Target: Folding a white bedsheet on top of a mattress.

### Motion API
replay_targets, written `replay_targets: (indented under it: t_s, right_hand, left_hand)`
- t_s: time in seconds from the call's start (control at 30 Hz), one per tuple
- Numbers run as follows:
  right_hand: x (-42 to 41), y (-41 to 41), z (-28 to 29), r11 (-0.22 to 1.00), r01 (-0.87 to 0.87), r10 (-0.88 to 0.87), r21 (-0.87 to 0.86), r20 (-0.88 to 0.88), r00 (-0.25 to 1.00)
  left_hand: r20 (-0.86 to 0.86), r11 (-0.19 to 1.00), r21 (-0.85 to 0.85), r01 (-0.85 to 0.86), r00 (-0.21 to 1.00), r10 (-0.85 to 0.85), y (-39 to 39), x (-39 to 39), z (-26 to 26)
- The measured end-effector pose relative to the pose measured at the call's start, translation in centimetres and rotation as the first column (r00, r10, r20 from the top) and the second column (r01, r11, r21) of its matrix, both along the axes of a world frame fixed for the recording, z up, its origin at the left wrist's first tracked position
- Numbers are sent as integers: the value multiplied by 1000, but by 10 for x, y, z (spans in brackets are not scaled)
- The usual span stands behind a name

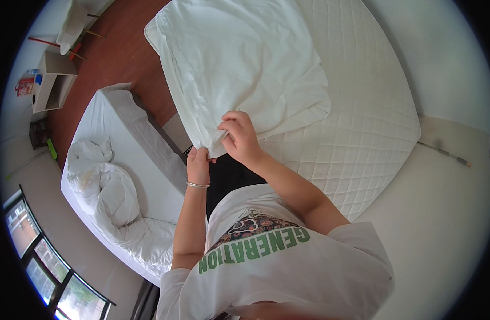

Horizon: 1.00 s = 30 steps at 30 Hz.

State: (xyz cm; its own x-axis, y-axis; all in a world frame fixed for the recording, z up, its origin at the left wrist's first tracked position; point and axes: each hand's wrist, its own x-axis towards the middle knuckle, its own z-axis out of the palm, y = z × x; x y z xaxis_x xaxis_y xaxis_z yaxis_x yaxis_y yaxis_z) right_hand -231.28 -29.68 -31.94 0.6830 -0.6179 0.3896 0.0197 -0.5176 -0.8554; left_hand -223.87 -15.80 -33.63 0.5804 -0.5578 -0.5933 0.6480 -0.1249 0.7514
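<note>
A white sheet or duvet cover [245, 60] lies loosely spread, with wrinkles, over part of a bed with a white quilted mattress cover [349, 80]. My left hand [198, 165], with a silver bangle at the wrist, grips the near corner of the white cloth at the bed's edge. Just to the right, my right hand [241, 138] is at the cloth's near edge with its fingers curled. Whether cloth is pinched between its thumb and forefinger cannot be made out.
On the left stands a second bed [145, 176] with a rumpled white duvet [117, 200]. Reddish-brown floor [109, 52] shows between the beds. Beyond are a small cabinet [57, 84] and a white chair [73, 28]. A rod [445, 152] is by the right wall.
</note>
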Motion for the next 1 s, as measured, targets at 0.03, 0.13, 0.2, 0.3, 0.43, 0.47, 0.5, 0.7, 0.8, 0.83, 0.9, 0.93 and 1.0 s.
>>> replay_targets:
  t_s: [0.03, 0.13, 0.2, 0.3, 0.43, 0.47, 0.5, 0.7, 0.8, 0.83, 0.9, 0.93, 1.0]
  right_hand:
    - [1, -3, 4, 985, -89, 86, -146, -27, 996]
    - [-4, 6, -5, 975, -211, 210, -64, -14, 978]
    - [-8, 9, -7, 975, -221, 221, 4, -10, 975]
    - [-14, 11, -13, 974, -217, 217, -68, -2, 976]
    - [-20, 12, -16, 957, -274, 275, -98, -4, 961]
    - [-21, 12, -16, 952, -297, 298, -75, 5, 954]
    - [-21, 12, -18, 957, -280, 281, -77, -1, 960]
    - [-62, -29, -113, 966, 257, -243, -23, -408, 880]
    - [-107, -68, -160, 923, 334, -379, -190, -591, 712]
    - [-121, -81, -169, 916, 334, -397, -225, -636, 662]
    - [-148, -101, -190, 904, 340, -422, -261, -678, 601]
    - [-159, -108, -202, 896, 391, -398, -209, -767, 504]
    - [-178, -123, -223, 878, 452, -355, -157, -847, 396]
  left_hand:
    - [33, 994, 49, 97, 995, -99, 1, 0, 1]
    - [15, 999, -31, 8, 1000, -7, -6, -6, 9]
    - [-2, 997, -68, -20, 1000, 20, -4, -6, 8]
    - [-146, 992, -103, -73, 988, 57, -12, -4, 26]
    - [-196, 991, 61, 118, 975, -104, -12, 2, 24]
    - [-206, 997, -20, 79, 975, -82, -6, 4, 18]
    - [-211, 995, -25, 97, 972, -100, -3, 8, 17]
    - [-272, 916, -248, -316, 930, 247, -19, 27, 40]
    - [-292, 901, -313, -302, 933, 211, -10, 39, 40]
    - [-305, 886, -368, -282, 937, 172, -5, 44, 37]
    - [-319, 865, -446, -229, 944, 86, 5, 50, 25]
    - [-326, 871, -423, -249, 939, 111, 10, 52, 19]
    - [-334, 881, -392, -264, 933, 131, 20, 58, 3]
